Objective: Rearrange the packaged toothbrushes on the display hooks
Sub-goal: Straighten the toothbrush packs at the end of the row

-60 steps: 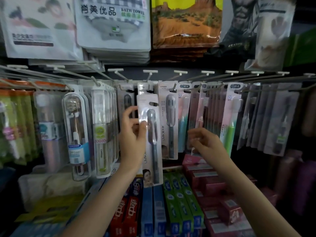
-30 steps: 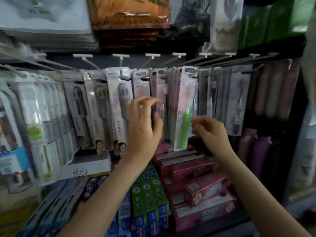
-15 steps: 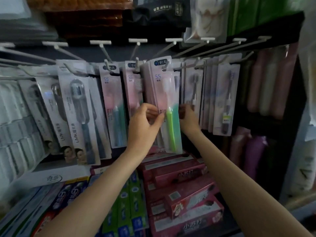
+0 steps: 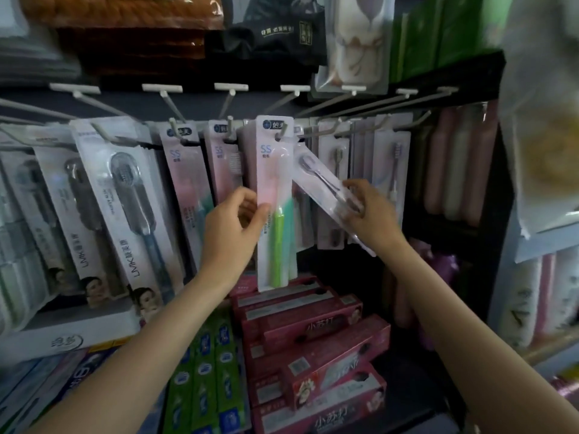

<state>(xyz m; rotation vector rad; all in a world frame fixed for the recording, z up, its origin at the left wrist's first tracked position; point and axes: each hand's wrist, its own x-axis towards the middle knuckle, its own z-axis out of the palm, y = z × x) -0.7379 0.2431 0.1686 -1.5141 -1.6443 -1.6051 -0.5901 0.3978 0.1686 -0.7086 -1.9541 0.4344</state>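
Note:
A pink pack with a green toothbrush (image 4: 275, 170) hangs from a metal hook (image 4: 283, 133) in the middle of the row. My left hand (image 4: 233, 228) pinches its left edge at mid height. My right hand (image 4: 368, 211) grips a clear pack with a dark toothbrush (image 4: 316, 177), tilted with its top end toward the same hook. More packaged toothbrushes (image 4: 185, 170) hang on the hooks to the left and right. Large grey-brush packs (image 4: 125, 208) fill the left hooks.
Pink toothpaste boxes (image 4: 313, 333) and green ones (image 4: 203, 371) lie stacked below the hooks. Bagged goods (image 4: 354, 42) hang above the row. A dark shelf upright (image 4: 501, 183) closes off the right side, with pink tubes (image 4: 460, 164) beside it.
My right hand has pulled a clear dark-brush pack out from behind the green one and tilted it. The view has moved closer and slightly right; my left hand still holds the green pack.

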